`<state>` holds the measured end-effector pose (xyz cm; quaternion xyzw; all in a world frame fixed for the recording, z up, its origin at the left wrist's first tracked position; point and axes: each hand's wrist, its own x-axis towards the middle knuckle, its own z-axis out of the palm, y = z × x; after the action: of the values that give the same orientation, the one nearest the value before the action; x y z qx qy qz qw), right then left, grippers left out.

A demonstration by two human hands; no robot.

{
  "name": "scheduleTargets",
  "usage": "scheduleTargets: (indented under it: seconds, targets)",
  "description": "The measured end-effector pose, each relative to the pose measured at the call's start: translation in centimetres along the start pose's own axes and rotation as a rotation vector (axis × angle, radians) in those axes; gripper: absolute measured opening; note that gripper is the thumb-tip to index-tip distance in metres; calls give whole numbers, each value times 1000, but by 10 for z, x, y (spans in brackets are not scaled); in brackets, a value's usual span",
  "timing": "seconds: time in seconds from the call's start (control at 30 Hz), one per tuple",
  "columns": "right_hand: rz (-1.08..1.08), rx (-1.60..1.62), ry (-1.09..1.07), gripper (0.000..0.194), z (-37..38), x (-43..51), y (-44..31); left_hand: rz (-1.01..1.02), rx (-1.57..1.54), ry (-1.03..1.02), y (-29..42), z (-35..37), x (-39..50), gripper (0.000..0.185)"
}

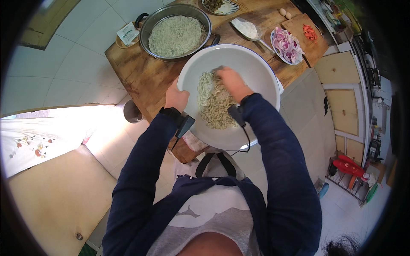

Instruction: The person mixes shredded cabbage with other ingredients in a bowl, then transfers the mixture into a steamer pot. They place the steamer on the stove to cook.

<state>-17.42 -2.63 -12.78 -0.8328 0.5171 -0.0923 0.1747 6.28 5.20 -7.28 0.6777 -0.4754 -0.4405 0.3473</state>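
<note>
A large white basin with a blue rim [256,128] stands at the edge of the wooden table. Inside it lies a heap of crumbly, pale green and tan food mixture [216,112]. My left hand [177,97] grips the basin's left rim. My right hand [231,81] is inside the basin at the upper part of the heap, its fingers curled and slightly blurred; a small dark object shows at the fingertips, and I cannot tell what it is or whether the hand holds it. Each wrist wears a dark band with a small device and a cable.
Behind the basin stands a steel pot [143,38] holding pale green crumbly food. Towards the right lie a scoop of white powder [248,29], a plate of cut onion [287,44], two eggs [285,13] and a cutting board [296,27] with chopped red pieces. A patterned plate [229,8] sits at the back.
</note>
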Motion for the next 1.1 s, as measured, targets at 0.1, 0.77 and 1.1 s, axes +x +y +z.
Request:
scheduleTargets:
  seconds: [0.1, 0.77, 1.1]
  targets:
    - [109, -13, 1, 9, -35, -26, 44, -19, -36, 2, 0, 0, -1, 61]
    - [469, 380, 35, 20, -10, -53, 31, 1, -16, 2, -9, 2, 3, 61]
    - [105, 146, -140, 28, 4, -76, -18, -47, -45, -10, 6, -3, -4, 59]
